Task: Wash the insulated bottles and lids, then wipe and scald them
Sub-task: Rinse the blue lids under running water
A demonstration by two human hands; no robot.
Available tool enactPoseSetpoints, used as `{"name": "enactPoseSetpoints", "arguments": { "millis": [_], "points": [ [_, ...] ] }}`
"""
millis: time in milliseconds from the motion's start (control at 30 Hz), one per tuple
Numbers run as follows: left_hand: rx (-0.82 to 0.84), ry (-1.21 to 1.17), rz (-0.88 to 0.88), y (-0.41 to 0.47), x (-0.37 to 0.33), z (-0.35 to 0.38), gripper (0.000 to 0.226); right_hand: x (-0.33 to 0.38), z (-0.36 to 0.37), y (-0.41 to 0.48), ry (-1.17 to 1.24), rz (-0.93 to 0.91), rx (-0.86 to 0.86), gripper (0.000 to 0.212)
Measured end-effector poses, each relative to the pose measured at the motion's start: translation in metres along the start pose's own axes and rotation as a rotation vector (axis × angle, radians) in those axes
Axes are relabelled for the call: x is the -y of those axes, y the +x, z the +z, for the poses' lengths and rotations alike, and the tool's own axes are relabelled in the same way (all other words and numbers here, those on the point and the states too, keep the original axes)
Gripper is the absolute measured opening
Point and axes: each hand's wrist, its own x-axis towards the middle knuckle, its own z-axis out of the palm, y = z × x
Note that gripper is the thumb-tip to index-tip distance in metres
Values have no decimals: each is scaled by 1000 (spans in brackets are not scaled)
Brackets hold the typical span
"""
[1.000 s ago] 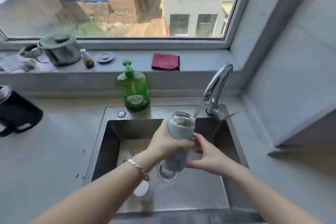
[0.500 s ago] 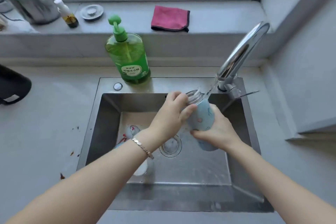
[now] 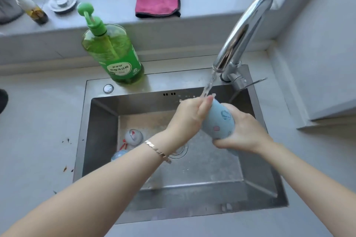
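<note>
A: Where do we have the bottle (image 3: pixel 219 121)?

B: Tilted over the sink (image 3: pixel 100 140), between both our hands. Our right hand (image 3: pixel 244 132) wraps its lower body, fingers curled round it. Our left hand (image 3: pixel 189 115) is clamped over the mouth end, fingers together.

A: And the water?

B: The stream (image 3: pixel 209 84) from the faucet (image 3: pixel 242 32) lands right at our left fingertips (image 3: pixel 209 100).

A: The lids?

B: A pale lid (image 3: pixel 133 136) and a blue lid (image 3: pixel 118 155) lie on the sink floor, well to the left of our fingers, beside the left forearm.
</note>
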Motion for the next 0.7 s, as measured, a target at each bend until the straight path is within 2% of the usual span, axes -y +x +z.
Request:
{"name": "enactPoseSetpoints", "arguments": {
  "millis": [67,133,200,267,333,400,467,500,567,633,700],
  "points": [
    [41,-17,197,-6,12,-7,48,-2,-6,-2,307,-18,162,57],
    [64,17,293,-8,29,-12,51,-2,-3,-3,447,-42,255,51],
    [77,9,227,-9,29,-16,56,0,3,0,424,-42,217,54],
    [59,5,12,-8,18,-14,63,3,7,4,162,-49,77,66],
    [23,29,-277,-3,6,-7,59,6,11,7,-199,-84,-79,75],
    [19,-112,-563,7,1,-2,49,5,14,7,-431,-161,-190,73],
    [44,-299,-719,12,-4,-2,40,-2,17,8,-558,-268,-288,75],
    [36,-299,-677,13,-4,-2,40,-4,17,7,-560,-293,-335,77],
    [-29,-86,-361,7,0,-2,50,0,9,5,-477,-218,-316,74],
    [-89,53,32,-4,9,-7,58,4,2,1,-362,-134,-201,68],
    [-18,39,256,-9,23,-15,54,0,-3,-2,-166,-95,-90,64]
  ]
}}
